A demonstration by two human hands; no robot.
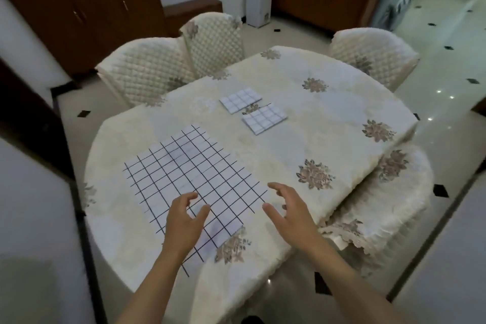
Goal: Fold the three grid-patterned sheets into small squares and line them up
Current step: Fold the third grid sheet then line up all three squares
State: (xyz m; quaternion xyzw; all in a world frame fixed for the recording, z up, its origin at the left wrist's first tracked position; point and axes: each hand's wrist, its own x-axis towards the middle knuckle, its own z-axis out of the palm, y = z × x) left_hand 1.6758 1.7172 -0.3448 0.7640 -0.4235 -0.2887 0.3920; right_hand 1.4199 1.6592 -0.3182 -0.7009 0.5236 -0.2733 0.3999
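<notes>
Risk at the third fold: the unfolded sheet point(189, 179) lies flat and askew near the front of the bench point(328, 123), and its nearest corner appears to overhang the rim. A pull from one side alone would probably drag it over the cloth or off the edge. Corners brought together unevenly would give a crooked square, unlike the far folded square point(240, 100) and the near folded square point(264, 118), which lie close together but apart at mid-bench. Left hand point(184, 221) is poised over the sheet's near edge, fingers loosely curved, thumb spread, holding nothing; whether it touches the paper cannot be told. Right hand point(289, 210) hangs just beside the sheet's right corner, above the cloth, fingers relaxed and parted, likewise empty.
</notes>
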